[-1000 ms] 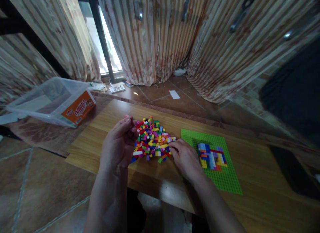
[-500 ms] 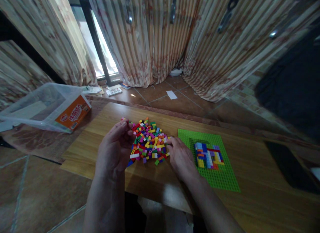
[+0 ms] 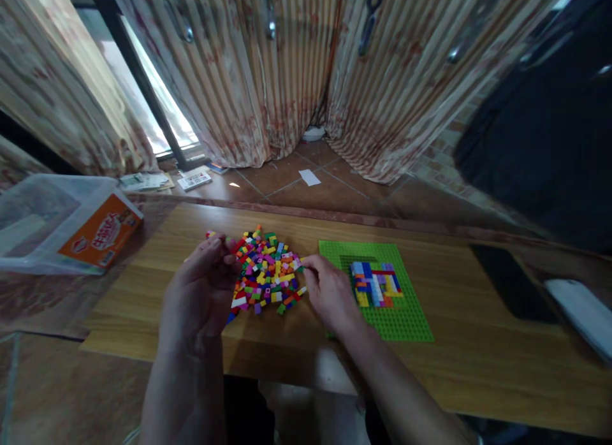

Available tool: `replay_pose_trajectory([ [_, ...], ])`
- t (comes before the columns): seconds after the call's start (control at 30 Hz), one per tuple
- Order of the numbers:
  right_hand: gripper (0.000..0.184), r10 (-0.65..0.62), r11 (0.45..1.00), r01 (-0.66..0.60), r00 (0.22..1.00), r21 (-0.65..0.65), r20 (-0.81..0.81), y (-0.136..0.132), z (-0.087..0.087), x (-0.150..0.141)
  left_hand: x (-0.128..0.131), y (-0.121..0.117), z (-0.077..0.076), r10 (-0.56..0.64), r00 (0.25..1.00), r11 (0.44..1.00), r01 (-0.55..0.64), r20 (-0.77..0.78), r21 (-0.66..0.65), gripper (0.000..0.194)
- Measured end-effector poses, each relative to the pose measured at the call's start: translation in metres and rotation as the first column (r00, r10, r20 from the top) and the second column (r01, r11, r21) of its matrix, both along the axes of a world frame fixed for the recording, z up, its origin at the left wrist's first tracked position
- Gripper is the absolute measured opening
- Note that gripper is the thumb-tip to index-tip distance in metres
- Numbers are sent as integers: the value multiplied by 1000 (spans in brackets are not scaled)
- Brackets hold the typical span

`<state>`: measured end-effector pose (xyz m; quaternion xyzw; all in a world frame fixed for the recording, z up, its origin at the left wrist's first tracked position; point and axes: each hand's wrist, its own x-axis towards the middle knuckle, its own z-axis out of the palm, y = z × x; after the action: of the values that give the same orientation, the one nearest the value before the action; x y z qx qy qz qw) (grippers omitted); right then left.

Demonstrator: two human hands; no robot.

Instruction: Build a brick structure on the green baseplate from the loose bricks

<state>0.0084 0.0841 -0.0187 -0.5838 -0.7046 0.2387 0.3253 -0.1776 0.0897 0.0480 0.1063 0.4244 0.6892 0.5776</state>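
Observation:
A pile of small multicoloured toy bricks (image 3: 268, 276) lies on the wooden table. At its left edge is my left hand (image 3: 203, 276), palm turned inward with the fingers curled together; whatever they may hold is hidden. My right hand (image 3: 329, 292) is at the pile's right edge, thumb and forefinger pinched close to small light-coloured bricks. I cannot make out what is between those fingertips. To the right lies a green baseplate (image 3: 411, 311), carrying a flat assembly of joined bricks (image 3: 375, 284) in blue, white, red, yellow and purple.
A clear plastic box (image 3: 90, 196) with an orange label stands at the left. On the table's right side are a dark flat object (image 3: 514, 282) and a white object (image 3: 581, 311). Papers (image 3: 195, 178) lie beyond the table, before striped curtains (image 3: 268, 81).
The view has shifted to the right, so the table things appear further left. Both hands stay at the pile's edges, the left fingers still curled and the right still pinched.

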Motion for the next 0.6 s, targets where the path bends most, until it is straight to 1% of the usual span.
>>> replay_pose_trajectory([
  [0.03, 17, -1, 1000, 2, 999, 20, -32, 0, 1, 1, 3, -1, -1, -15, 999, 1000, 15, -39, 9, 4],
  [0.1, 16, 3, 999, 3, 993, 47, -121, -1, 4, 5, 11, -2, -4, -60, 979, 998, 66, -193, 25, 5],
  [0.17, 14, 13, 999, -2, 977, 52, -214, -3, 8, 8, 25, -4, -9, -135, 908, 988, 155, -396, 20, 10],
  [0.23, 13, 26, 999, -12, 956, 51, -291, -5, 12, 10, 41, -7, -15, -227, 828, 966, 260, -512, -9, 10],
  [0.27, 12, 32, 999, -16, 945, 52, -326, -6, 13, 10, 49, -8, -18, -277, 796, 951, 308, -539, -34, 8],
  [0.3, 11, 35, 998, -17, 931, 54, -362, -7, 15, 11, 56, -9, -20, -336, 769, 929, 366, -543, -56, 7],
  [0.33, 11, 37, 998, -17, 915, 53, -401, -8, 16, 11, 62, -10, -23, -386, 758, 906, 417, -525, -64, 8],
  [0.4, 11, 32, 999, -16, 878, 39, -478, -9, 17, 13, 71, -12, -27, -443, 757, 878, 475, -480, -61, 12],
  [0.5, 10, 8, 1000, -16, 819, -9, -573, -11, 19, 15, 78, -13, -30, -446, 786, 878, 477, -428, -40, 14],
  [0.6, 12, -46, 998, 6, 778, -66, -626, -11, 20, 19, 83, -14, -29, -457, 806, 872, 489, -377, -12, 14],
])
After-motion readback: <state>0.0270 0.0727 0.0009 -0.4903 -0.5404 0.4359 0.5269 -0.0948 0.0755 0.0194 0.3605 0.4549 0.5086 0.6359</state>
